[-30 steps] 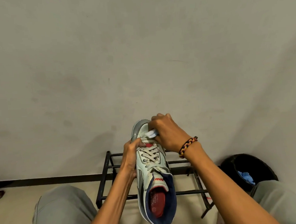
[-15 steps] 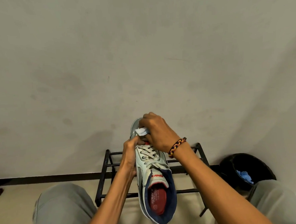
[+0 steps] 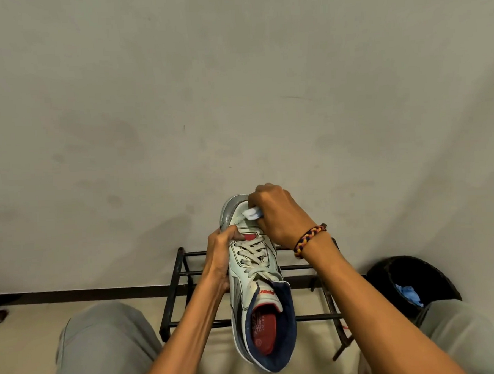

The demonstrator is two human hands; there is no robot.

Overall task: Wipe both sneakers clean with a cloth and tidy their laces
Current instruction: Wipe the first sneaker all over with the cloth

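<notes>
one sneaker held up over a rack, cloth pinched at its toe

most of the black metal rack sits behind the forearms and the shoe, and the black bin to the right of the grip is cut by a grey-clad knee, a blue scrap showing inside it. the sneaker, white with a navy collar, points away, its laces crossed just below the grip. the left hand clasps its left side, thumb over the top eyelets. the right hand, with a braided wristband, curls round the small white cloth on the toe; most of the cloth is hidden under the fingers. the second sneaker is not visible.
</notes>
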